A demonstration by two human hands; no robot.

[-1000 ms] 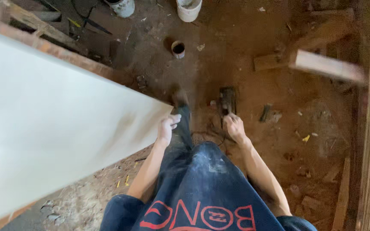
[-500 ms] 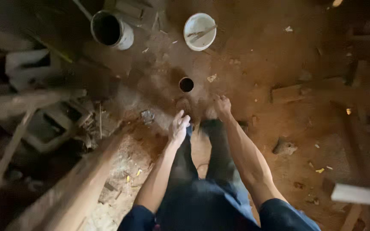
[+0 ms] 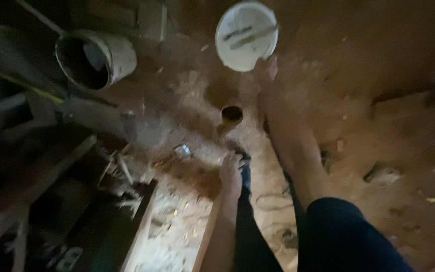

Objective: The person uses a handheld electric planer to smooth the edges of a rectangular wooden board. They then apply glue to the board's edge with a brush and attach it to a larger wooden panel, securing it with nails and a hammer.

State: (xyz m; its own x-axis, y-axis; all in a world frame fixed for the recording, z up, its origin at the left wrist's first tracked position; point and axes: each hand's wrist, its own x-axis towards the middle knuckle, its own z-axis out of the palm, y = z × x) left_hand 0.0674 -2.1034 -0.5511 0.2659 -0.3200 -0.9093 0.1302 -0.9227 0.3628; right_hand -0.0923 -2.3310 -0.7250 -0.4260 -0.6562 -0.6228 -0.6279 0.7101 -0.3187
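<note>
Now | right hand point(image 3: 268, 68) blurred, grip unclear, touching white bucket point(image 3: 246, 35), stick-like tool inside | left hand point(image 3: 231, 168) loosely curled, empty

A dark-mouthed bucket point(image 3: 94, 59) lies tipped on its side on a red dirt floor point(image 3: 378, 131), near a small round tin point(image 3: 231, 114), with rough timber planks point(image 3: 36, 186) and scattered wood scraps point(image 3: 122, 174) crowding the shadowed left side of the ground.
</note>
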